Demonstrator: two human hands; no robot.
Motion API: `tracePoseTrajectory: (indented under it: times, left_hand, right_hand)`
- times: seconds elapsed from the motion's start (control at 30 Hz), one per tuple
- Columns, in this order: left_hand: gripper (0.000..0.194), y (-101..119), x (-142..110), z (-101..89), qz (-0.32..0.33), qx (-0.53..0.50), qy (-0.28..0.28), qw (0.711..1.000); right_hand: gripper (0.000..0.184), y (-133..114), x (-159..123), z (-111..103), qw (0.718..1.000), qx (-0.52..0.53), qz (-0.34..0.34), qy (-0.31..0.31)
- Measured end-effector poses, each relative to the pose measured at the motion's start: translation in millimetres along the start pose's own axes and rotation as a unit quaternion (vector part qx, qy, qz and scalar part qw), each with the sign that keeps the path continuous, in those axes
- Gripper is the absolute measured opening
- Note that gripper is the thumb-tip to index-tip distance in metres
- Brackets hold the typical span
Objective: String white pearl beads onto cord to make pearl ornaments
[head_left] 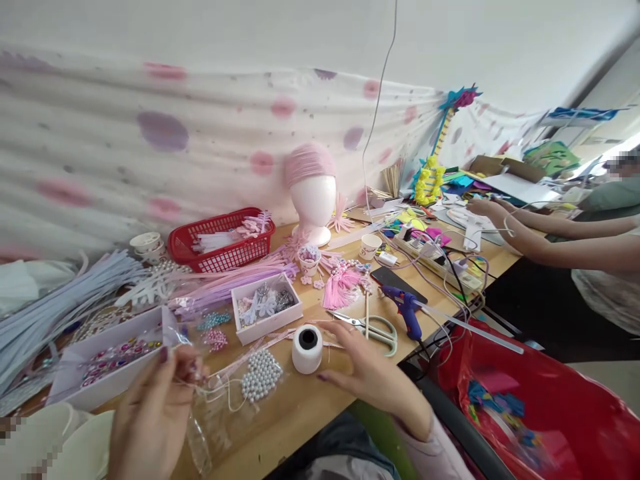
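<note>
My left hand (153, 413) is raised over the near table edge, its fingers pinched on a small clear plastic bag (177, 337) beside a white box of coloured gems (107, 363). My right hand (367, 373) hovers with fingers spread, just right of a white thread spool (307, 348). A clear bag of white pearls (260, 375) lies between my hands. Scissors (375, 329) and a blue glue gun (406, 310) lie just beyond my right hand.
A foam head with a pink cap (313, 193), a red basket (223, 240), a white box of trims (267, 307) and pale pipe cleaners (55, 303) crowd the table. Another person's arms (545, 233) work at the right. A red bag (530, 400) hangs below the edge.
</note>
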State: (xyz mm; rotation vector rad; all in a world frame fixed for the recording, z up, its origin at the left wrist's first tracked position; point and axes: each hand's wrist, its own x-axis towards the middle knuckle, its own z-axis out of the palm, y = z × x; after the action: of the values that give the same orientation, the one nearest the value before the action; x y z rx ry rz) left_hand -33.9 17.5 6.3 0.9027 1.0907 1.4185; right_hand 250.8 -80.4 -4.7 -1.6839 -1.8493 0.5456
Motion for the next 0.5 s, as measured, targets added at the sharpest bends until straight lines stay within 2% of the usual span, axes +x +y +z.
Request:
tracePoseTrajectory:
  times: [0.07, 0.1, 0.2, 0.27, 0.33, 0.4, 0.5]
  left_hand:
    - [0.032, -7, -1, 2.5, 0.077, 0.160, -0.046, 0.983]
    - [0.029, -10, -1, 3.9, 0.128, 0.242, -0.073, 0.959]
    - [0.027, -20, 3, 8.2, 0.273, 0.411, -0.153, 0.857]
    - [0.029, -25, 10, 10.0, 0.320, 0.468, -0.199, 0.799]
    - [0.033, -28, 16, 10.6, 0.325, 0.514, -0.251, 0.753]
    - [0.032, -29, 19, 11.7, 0.308, 0.549, -0.290, 0.721]
    - [0.023, -28, 11, 20.6, 0.245, 0.584, -0.317, 0.706]
  right_hand:
    - [0.036, 18, -15, -9, 0.991, -0.121, 0.048, 0.039]
    - [0.033, 28, -21, -12, 0.984, -0.152, 0.076, 0.052]
    - [0.040, 56, -33, -14, 0.964, -0.212, 0.145, 0.061]
    - [0.042, 68, -34, -13, 0.952, -0.241, 0.178, 0.054]
    - [0.041, 75, -30, -13, 0.943, -0.263, 0.200, 0.045]
    - [0.038, 77, -23, -16, 0.936, -0.276, 0.214, 0.035]
    - [0.024, 74, -12, -23, 0.933, -0.280, 0.224, 0.013]
